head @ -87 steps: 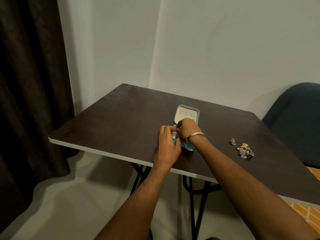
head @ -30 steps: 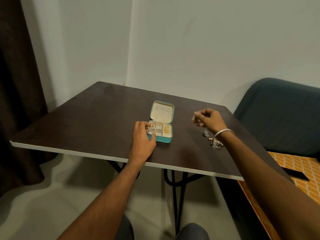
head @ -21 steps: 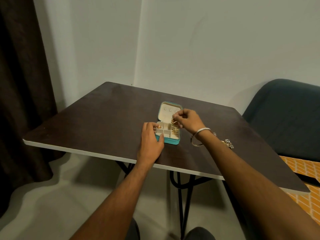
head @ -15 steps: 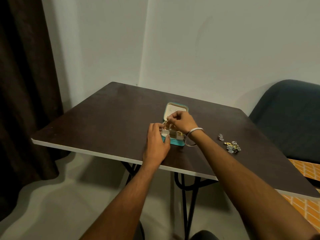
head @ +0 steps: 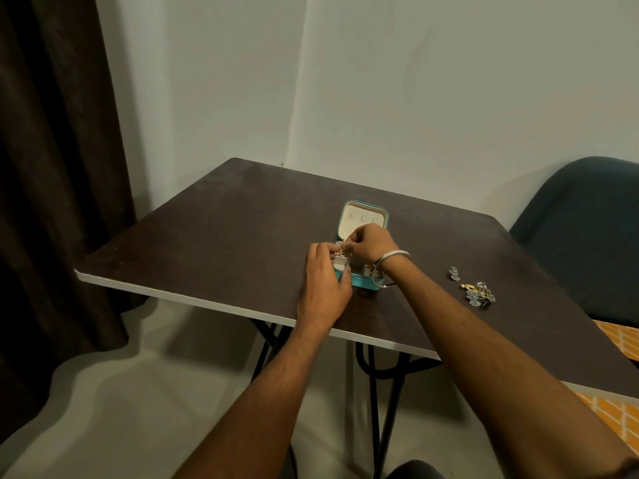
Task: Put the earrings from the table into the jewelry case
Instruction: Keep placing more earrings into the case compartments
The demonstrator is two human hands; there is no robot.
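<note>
Table [head: 221,229], dark top w/ pale edge, is my landmark. Blue chair [head: 584,229] sits off its right side, dark curtain [head: 52,167] off its left. Jewelry case [head: 363,219], teal, lies open near table's middle, lid tipped back, cream lining showing. My left hand [head: 323,288] rests against case's near-left corner, fingers curled round it. My right hand [head: 371,245], bangle [head: 389,269] on wrist, is over the compartments, fingertips pinching a gold earring [head: 341,249]. Loose earrings [head: 479,293] lie in a small heap on table, well right of case; one more [head: 454,273] just beside the heap.
</note>
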